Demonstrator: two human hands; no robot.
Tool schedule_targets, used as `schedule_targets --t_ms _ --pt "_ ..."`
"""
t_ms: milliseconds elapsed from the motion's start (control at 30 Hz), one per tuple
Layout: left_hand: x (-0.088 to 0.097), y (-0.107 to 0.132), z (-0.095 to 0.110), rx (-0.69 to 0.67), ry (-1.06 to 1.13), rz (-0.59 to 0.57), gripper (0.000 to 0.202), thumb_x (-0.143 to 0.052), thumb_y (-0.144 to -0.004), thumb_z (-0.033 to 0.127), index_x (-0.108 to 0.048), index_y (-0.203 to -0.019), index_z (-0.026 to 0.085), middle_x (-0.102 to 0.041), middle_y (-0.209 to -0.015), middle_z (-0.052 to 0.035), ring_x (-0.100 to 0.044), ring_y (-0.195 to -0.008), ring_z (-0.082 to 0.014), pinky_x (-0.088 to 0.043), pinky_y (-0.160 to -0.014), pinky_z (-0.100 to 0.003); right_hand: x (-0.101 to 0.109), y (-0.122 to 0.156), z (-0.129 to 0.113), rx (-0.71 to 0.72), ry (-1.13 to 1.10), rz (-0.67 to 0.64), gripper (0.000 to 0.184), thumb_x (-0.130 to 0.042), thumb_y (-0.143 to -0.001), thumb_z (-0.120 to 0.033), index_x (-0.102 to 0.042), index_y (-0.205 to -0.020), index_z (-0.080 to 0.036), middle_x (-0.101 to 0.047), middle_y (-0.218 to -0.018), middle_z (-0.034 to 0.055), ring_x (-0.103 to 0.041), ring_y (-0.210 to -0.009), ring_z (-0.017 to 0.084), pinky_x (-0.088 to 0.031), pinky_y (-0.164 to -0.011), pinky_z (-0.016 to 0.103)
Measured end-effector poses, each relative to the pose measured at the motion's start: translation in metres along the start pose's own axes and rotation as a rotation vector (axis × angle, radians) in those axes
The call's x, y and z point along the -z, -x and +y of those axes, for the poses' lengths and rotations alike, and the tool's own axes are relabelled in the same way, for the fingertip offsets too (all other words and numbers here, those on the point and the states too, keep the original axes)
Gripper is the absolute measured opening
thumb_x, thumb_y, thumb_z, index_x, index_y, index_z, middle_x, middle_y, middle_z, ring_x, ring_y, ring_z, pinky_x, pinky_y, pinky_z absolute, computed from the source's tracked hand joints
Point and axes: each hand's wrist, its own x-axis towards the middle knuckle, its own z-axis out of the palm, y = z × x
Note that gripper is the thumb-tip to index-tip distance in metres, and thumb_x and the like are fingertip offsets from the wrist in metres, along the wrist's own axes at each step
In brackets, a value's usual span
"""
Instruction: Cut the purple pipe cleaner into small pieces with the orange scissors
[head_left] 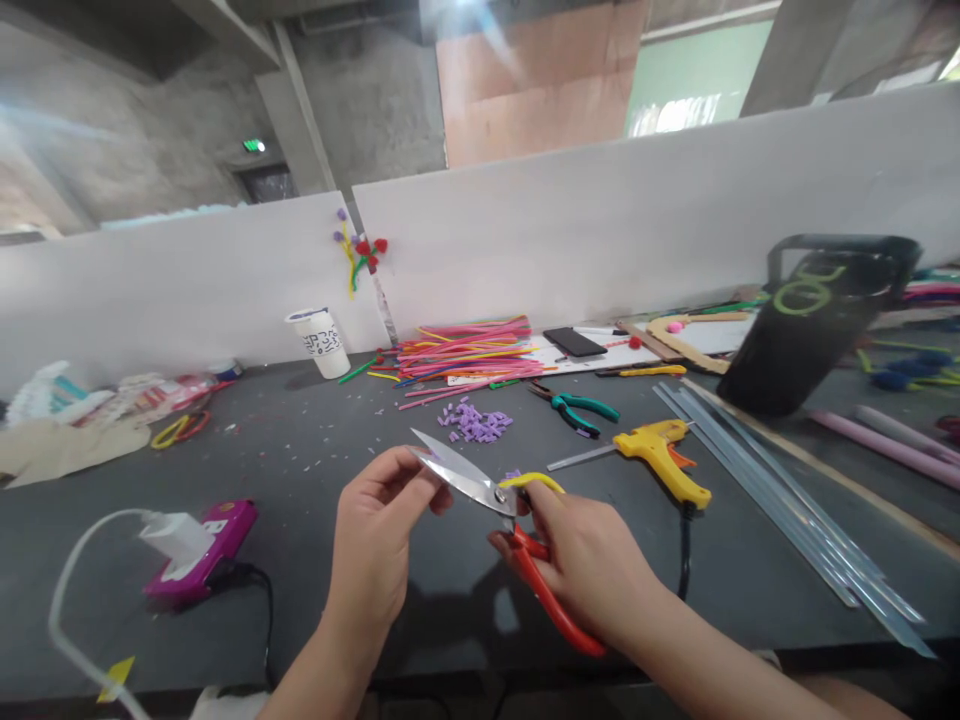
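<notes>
My right hand (pixel 589 560) is closed round the red handles of a pair of scissors (pixel 480 485), whose silver blades point left and up. A bent yellow pipe cleaner (pixel 534 481) with a purple tip sits at the scissors' pivot, by my right fingers. My left hand (pixel 379 535) is pinched at the blade's left part, fingers pressed together near the tip. Both hands hover over the dark grey table (pixel 300 470). A pile of small purple cut pieces (pixel 474 422) lies just beyond the hands.
A yellow glue gun (pixel 664 455) and green-handled pliers (pixel 581 408) lie to the right. Coloured pipe cleaners (pixel 469 352), a white cup (pixel 321 342), a black phone (pixel 574 342), a black container (pixel 814 320), long clear sticks (pixel 787 500) and a pink device (pixel 206 548) with a charger surround the work area. White partition behind.
</notes>
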Motion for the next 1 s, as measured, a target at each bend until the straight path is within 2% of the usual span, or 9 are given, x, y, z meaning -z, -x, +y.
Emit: schedule_targets --t_ms 467,800,1000 --pt "-0.0008 -0.0006 0.0004 -0.004 0.015 -0.005 0.006 -0.058 -0.071 0.015 -0.062 -0.067 0.016 -0.057 -0.059 0.0031 -0.048 -0.056 -0.008 -0.039 -0.055 -0.02 -0.0016 0.0004 -0.001 0.01 0.048 0.015 0.031 -0.039 -0.081 -0.046 -0.05 -0.077 -0.017 -0.06 -0.061 0.0031 -0.057 -0.053 0.018 -0.029 -0.049 0.025" --pt "0.0034 -0.0016 -0.0009 -0.033 -0.024 0.013 0.003 -0.06 -0.071 0.015 -0.063 -0.071 0.016 -0.059 -0.061 0.0034 -0.05 -0.057 -0.0075 -0.04 -0.055 -0.019 -0.0033 0.0001 0.0012 0.034 0.069 0.072 0.034 -0.04 -0.08 -0.05 -0.049 -0.072 -0.018 -0.059 -0.056 0.0018 -0.056 -0.049 0.017 -0.024 -0.047 0.025" --pt "0.0036 -0.0021 -0.0018 -0.03 -0.023 0.045 0.002 -0.063 -0.07 0.019 -0.062 -0.071 0.018 -0.06 -0.061 0.0038 -0.052 -0.056 -0.0074 -0.042 -0.055 -0.018 -0.0016 -0.0009 0.0012 -0.03 -0.064 -0.015 0.034 -0.04 -0.08 -0.051 -0.048 -0.069 -0.02 -0.057 -0.052 -0.001 -0.054 -0.046 0.015 -0.023 -0.045 0.023"
